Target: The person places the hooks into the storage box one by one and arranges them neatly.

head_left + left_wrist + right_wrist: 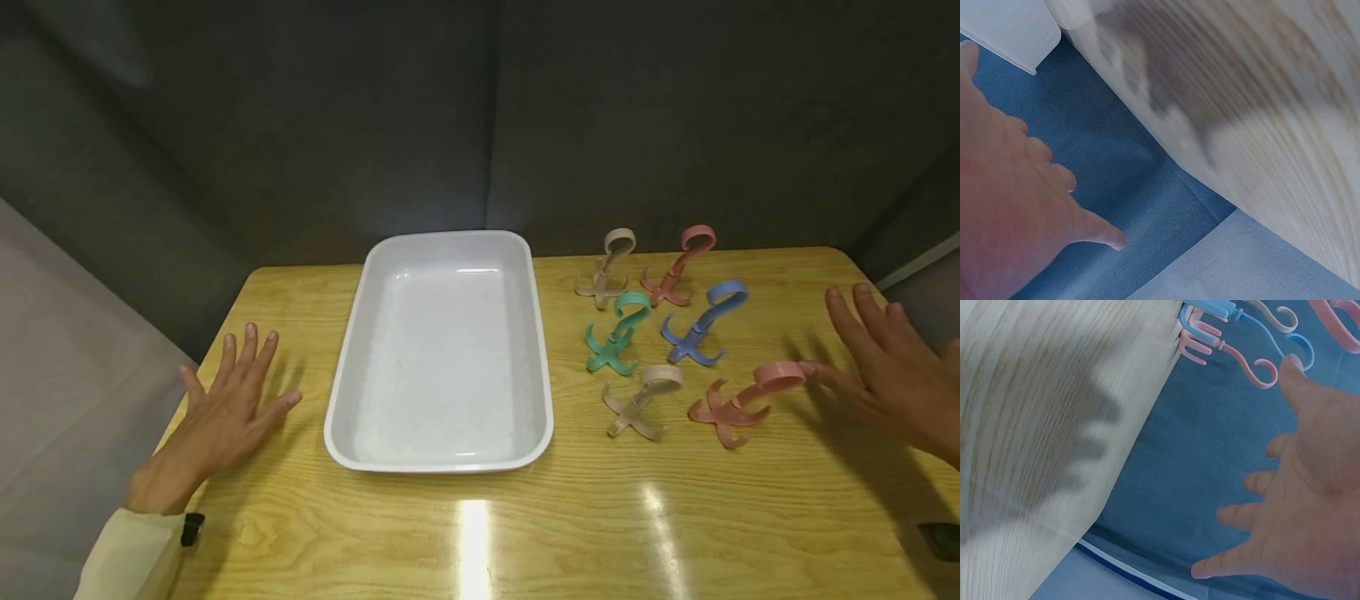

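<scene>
My left hand (pixel 225 417) is spread over the table's left side, fingers apart, beside the white rectangular tray (pixel 442 367) and holding nothing. On the right, my right hand (pixel 900 375) also has its fingers stretched out and grips nothing. Its thumb tip overlaps the curled top of the front pink claw hook (pixel 727 411) in the head view. Near that stand a blue hook (pixel 686 343), a green hook (pixel 611 350) and a beige hook (pixel 632 413). Farther back are another beige hook (pixel 601 287) and another pink one (pixel 667 288). Each has a curled top over splayed prongs.
The wooden table (pixel 360 533) ends at the back against a dark grey curtain (pixel 480 125). Pale cloth (pixel 67 400) hangs beyond its left edge. The tray stands left of the hooks, its bare white floor showing.
</scene>
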`<state>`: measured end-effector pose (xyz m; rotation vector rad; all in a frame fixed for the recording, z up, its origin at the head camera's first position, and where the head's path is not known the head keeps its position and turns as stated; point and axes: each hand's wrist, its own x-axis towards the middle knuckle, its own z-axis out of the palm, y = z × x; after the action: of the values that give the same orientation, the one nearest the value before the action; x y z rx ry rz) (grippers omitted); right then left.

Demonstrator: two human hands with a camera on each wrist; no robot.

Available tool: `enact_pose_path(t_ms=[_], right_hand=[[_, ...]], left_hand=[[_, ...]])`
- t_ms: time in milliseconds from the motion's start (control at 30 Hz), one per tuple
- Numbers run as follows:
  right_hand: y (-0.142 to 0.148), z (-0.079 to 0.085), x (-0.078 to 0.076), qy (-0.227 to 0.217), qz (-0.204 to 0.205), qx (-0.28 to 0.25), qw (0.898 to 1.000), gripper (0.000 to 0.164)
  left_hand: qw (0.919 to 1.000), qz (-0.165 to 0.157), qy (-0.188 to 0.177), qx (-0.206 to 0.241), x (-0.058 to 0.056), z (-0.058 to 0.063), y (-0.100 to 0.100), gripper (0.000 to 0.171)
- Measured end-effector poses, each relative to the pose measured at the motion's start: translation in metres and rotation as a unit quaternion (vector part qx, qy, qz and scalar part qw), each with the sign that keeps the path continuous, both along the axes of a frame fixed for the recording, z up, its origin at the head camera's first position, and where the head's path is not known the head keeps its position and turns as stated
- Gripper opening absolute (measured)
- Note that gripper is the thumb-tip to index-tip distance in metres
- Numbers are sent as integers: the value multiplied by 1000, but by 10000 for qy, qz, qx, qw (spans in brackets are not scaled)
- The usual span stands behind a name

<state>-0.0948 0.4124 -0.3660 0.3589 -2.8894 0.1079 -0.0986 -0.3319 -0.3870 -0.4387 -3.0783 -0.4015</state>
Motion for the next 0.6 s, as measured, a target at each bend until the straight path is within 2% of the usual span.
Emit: enact_pose_path(t_ms=[33, 200, 367, 500, 600], right_hand=[[0, 0, 0, 107, 32, 103, 9999, 87], [-4, 4, 1, -66, -121, 127, 9998, 84], [-8, 7, 2, -170, -162, -187, 9995, 84], [-11, 8, 3, -90, -117, -388, 9991, 82], [-13, 10, 4, -72, -80, -495, 9987, 80]], left_hand=[[10000, -3, -10, 0, 0, 0, 0, 87], [10000, -12, -80, 15, 0, 1, 0, 86], [9998, 0, -181, 77, 0, 3, 0, 85], [9990, -4, -313, 334, 1, 4, 1, 82], [9961, -7, -536, 706, 2, 6, 3, 79]])
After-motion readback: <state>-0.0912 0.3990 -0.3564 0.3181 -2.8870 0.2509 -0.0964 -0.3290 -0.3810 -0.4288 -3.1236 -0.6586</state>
